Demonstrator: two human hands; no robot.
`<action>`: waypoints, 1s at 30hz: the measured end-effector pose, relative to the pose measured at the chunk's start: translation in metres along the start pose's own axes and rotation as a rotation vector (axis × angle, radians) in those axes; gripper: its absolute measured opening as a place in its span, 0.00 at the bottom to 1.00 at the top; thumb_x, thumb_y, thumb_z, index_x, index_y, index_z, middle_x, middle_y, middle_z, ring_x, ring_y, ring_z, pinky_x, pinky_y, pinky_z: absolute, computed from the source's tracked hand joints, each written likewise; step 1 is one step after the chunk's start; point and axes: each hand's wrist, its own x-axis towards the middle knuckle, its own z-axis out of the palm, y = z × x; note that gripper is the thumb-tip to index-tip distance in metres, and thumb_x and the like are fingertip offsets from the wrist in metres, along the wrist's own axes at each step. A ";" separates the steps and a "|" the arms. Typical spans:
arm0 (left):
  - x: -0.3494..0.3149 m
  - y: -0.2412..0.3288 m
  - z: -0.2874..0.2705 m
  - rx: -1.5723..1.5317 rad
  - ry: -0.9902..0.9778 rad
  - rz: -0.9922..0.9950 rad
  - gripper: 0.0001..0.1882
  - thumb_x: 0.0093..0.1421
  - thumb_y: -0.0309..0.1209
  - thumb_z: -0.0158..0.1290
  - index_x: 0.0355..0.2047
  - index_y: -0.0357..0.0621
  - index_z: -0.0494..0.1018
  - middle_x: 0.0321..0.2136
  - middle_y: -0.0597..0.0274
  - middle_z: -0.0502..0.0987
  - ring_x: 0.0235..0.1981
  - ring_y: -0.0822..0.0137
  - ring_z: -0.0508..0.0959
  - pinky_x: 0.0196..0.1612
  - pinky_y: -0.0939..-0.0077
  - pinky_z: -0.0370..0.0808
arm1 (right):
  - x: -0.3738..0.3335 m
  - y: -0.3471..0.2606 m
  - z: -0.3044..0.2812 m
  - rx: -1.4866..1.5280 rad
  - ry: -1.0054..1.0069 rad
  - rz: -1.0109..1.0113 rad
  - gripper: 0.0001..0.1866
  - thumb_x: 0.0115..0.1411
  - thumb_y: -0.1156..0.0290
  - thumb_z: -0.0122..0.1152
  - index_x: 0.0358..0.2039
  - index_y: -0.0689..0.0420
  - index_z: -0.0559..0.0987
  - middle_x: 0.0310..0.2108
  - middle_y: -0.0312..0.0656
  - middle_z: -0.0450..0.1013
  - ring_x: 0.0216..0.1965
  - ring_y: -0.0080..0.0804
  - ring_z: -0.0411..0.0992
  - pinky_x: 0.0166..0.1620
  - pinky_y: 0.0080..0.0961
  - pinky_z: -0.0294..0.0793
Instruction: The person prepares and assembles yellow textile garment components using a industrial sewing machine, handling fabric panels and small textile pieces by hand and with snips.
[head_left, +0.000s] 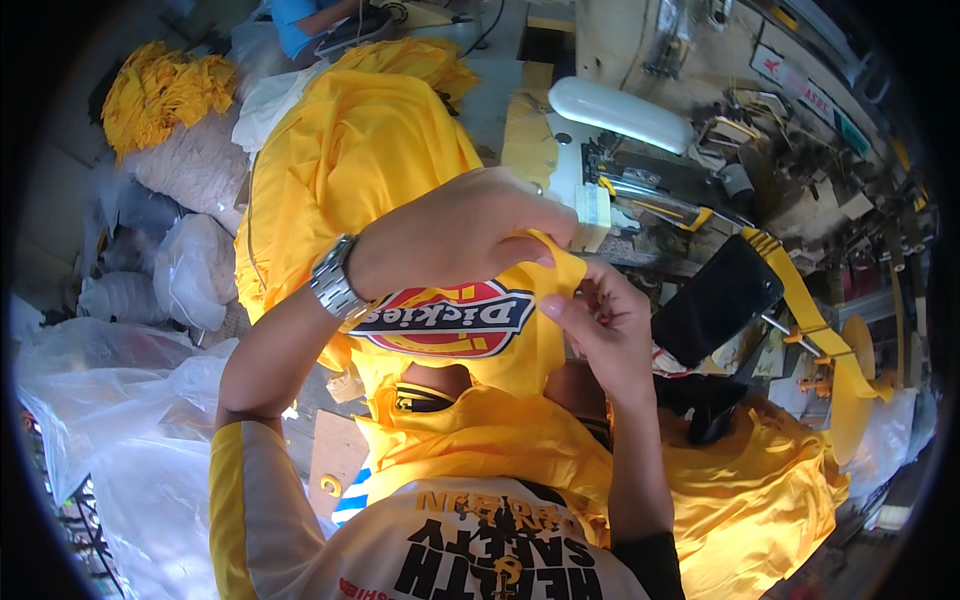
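A yellow shirt [510, 375] with a red, dark blue and white printed emblem is held up in front of me. My left hand [500, 225], with a metal watch [338, 278] at the wrist, is closed on the shirt's folded upper edge. Close beside it, my right hand [612, 325] pinches the same edge between thumb and fingers. Part of the left fingers is hidden behind the hand. More yellow cloth [480, 430] lies across my lap, beneath the held piece.
A heap of yellow garments [350, 130] rises ahead. Sewing machinery with a white rounded housing [620, 115] stands ahead right. Beside my right hand is a dark phone [720, 300], near a hanging yellow strip [800, 290]. Clear plastic bags [150, 400] lie left. A blue-sleeved person [295, 25] sits beyond.
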 end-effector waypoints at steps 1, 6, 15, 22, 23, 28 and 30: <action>-0.002 0.006 -0.003 0.032 0.006 -0.026 0.07 0.53 0.28 0.59 0.31 0.41 0.74 0.29 0.61 0.73 0.32 0.55 0.73 0.36 0.64 0.67 | 0.002 -0.002 0.004 -0.002 0.021 -0.046 0.14 0.55 0.75 0.68 0.43 0.59 0.78 0.22 0.22 0.63 0.22 0.08 0.53 0.24 0.10 0.51; -0.010 0.001 -0.013 -0.242 -0.007 -0.043 0.10 0.53 0.28 0.61 0.35 0.40 0.74 0.28 0.61 0.74 0.33 0.63 0.74 0.36 0.68 0.69 | 0.002 -0.020 0.009 -0.259 0.023 -0.215 0.12 0.59 0.76 0.64 0.44 0.59 0.79 0.21 0.25 0.62 0.22 0.10 0.54 0.24 0.11 0.53; 0.003 -0.007 -0.004 -0.245 0.335 -0.026 0.06 0.53 0.26 0.63 0.28 0.37 0.78 0.25 0.65 0.76 0.27 0.74 0.72 0.32 0.78 0.68 | -0.009 0.003 0.001 -0.175 0.033 -0.013 0.09 0.62 0.69 0.62 0.33 0.62 0.78 0.17 0.27 0.65 0.20 0.09 0.55 0.23 0.14 0.54; 0.052 -0.048 0.028 -0.288 0.471 -0.126 0.07 0.54 0.27 0.61 0.32 0.35 0.80 0.28 0.63 0.82 0.31 0.77 0.78 0.38 0.82 0.74 | 0.001 0.011 -0.023 -0.009 0.196 0.067 0.13 0.64 0.66 0.60 0.25 0.61 0.76 0.14 0.27 0.66 0.12 0.08 0.57 0.17 0.12 0.52; 0.055 -0.050 0.032 -0.271 0.489 -0.099 0.07 0.54 0.26 0.61 0.32 0.35 0.80 0.28 0.62 0.82 0.31 0.77 0.78 0.38 0.82 0.74 | -0.002 0.012 -0.025 -0.020 0.215 0.094 0.14 0.64 0.66 0.60 0.24 0.61 0.76 0.14 0.27 0.66 0.12 0.08 0.56 0.17 0.12 0.52; 0.056 -0.052 0.044 -0.202 0.548 -0.020 0.04 0.52 0.21 0.58 0.30 0.35 0.78 0.27 0.62 0.81 0.31 0.72 0.79 0.38 0.78 0.74 | -0.018 0.023 -0.030 0.005 0.196 0.132 0.16 0.64 0.65 0.59 0.21 0.60 0.74 0.13 0.27 0.63 0.12 0.09 0.55 0.17 0.13 0.51; 0.053 -0.051 0.046 -0.019 0.543 0.063 0.06 0.49 0.19 0.57 0.30 0.36 0.77 0.28 0.63 0.79 0.33 0.68 0.78 0.40 0.74 0.73 | -0.022 0.021 -0.030 0.037 0.204 0.159 0.16 0.64 0.66 0.59 0.20 0.59 0.73 0.12 0.27 0.62 0.12 0.09 0.55 0.17 0.13 0.51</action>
